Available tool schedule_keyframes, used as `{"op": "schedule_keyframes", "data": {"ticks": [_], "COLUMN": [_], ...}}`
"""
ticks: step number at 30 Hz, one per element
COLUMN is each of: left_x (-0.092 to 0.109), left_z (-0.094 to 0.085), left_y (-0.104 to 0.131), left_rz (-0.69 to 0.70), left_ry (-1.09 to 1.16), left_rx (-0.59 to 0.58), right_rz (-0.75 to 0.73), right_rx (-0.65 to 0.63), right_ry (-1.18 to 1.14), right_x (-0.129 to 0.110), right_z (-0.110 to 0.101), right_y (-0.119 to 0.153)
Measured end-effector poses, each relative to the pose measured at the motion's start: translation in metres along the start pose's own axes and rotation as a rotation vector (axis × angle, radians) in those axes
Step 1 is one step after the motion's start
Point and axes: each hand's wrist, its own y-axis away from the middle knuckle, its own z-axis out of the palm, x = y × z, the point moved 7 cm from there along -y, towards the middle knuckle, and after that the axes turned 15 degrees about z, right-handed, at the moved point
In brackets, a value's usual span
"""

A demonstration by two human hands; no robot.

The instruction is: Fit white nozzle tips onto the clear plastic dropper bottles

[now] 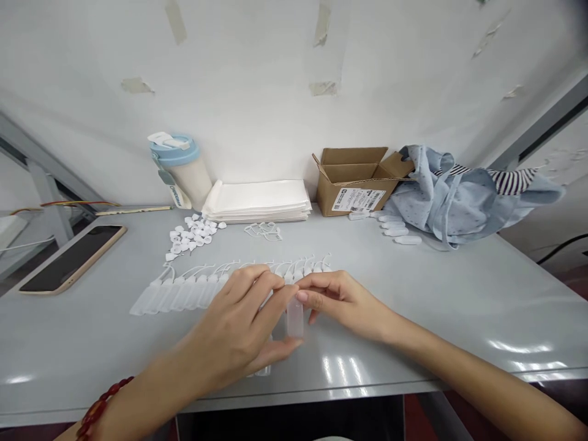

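Observation:
A small translucent white bottle (294,318) stands upright between my hands near the table's front. My left hand (250,318) grips it, thumb at its base and fingers at its top. The fingertips of my right hand (337,300) pinch at the bottle's top; whatever they hold there is hidden. Behind my hands lies a row of similar bottles (184,294) with thin white loops. Part of another clear piece (263,370) shows beneath my left hand.
White caps (190,236), a stack of white sheets (261,199) and a tumbler (184,168) stand at the back. A phone (73,257) lies left. A cardboard box (353,190), loose bottles (395,231) and blue cloth (441,196) sit back right.

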Motion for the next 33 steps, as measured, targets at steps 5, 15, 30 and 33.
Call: {"op": "schedule_keyframes", "data": {"ticks": [5, 15, 30, 33], "left_x": [0.003, 0.022, 0.021, 0.019], "left_z": [0.001, 0.011, 0.031, 0.035], "left_y": [-0.001, 0.020, 0.035, 0.037], "left_rz": [-0.017, -0.136, -0.234, -0.249], "left_ry": [0.049, 0.253, 0.403, 0.431], "left_rx": [-0.028, -0.043, -0.183, -0.229], "right_rz": [0.044, 0.144, 0.208, 0.170], "right_rx": [-0.086, -0.248, -0.235, -0.216], "right_ry": [-0.001, 0.433, 0.722, 0.747], "right_x": [0.003, 0.010, 0.018, 0.017], "right_z": [0.003, 0.025, 0.026, 0.026], "right_y": [0.000, 0.014, 0.014, 0.013]}}
